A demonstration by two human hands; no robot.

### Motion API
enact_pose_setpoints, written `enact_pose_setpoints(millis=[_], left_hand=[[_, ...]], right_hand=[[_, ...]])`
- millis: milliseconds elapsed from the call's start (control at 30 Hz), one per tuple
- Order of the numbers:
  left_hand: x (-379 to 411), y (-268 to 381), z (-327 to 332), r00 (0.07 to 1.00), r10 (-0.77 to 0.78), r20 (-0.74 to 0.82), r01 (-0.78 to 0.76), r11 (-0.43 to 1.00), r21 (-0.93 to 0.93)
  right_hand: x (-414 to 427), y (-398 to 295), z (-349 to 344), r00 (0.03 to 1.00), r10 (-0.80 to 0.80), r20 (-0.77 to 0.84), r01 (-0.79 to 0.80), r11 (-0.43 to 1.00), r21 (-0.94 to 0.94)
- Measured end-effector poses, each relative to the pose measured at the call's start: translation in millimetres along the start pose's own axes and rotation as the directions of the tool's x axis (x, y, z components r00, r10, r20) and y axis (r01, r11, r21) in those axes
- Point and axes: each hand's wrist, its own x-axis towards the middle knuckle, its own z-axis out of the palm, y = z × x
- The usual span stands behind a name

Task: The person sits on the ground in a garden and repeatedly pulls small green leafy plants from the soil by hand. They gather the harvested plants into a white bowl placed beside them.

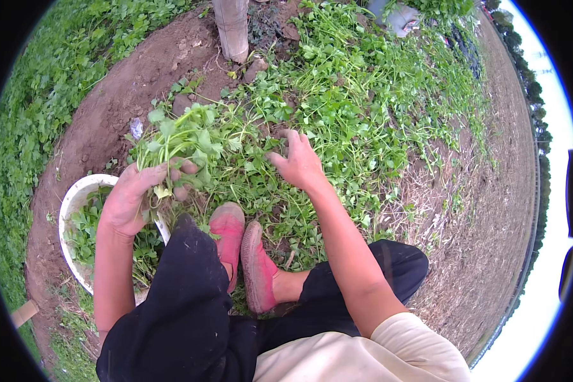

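My left hand (pixel 141 191) holds a bunch of leafy green stems (pixel 179 138), which look like celery or a similar herb, above the rim of a white bucket (pixel 69 205). More of the same greens (pixel 83 234) lie inside the bucket, partly hidden by my forearm and knee. My right hand (pixel 296 160) is over the spread of cut greens (pixel 353 124) on the ground, fingers apart and slightly curled, with nothing seen in it. Whether its fingertips touch the leaves, I cannot tell.
Red shoes (pixel 227 224) stand among the greens between my bent knees. A wooden post (pixel 232 33) rises ahead, beside a clod of earth (pixel 255 69). Growing plants (pixel 38 90) line the left beyond bare soil. Grey plastic (pixel 394 16) lies at the upper right, near dry ground (pixel 501 167).
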Motion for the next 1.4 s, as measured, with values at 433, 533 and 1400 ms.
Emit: enact_pose_setpoints(millis=[433,533,1400], left_hand=[[27,14,-25,0.916,0.277,-0.292,-0.221,0.953,0.209],[44,-14,-28,0.935,0.172,-0.309,-0.271,0.91,-0.314],[37,-108,13,0.799,-0.406,-0.443,0.233,0.889,-0.394]], right_hand=[[24,-16,-21,0.965,-0.199,-0.172,0.207,0.978,0.027],[22,59,-38,0.978,-0.181,-0.101,0.14,0.936,-0.322],[-83,62,-46,0.753,-0.225,0.619,0.519,0.781,-0.347]])
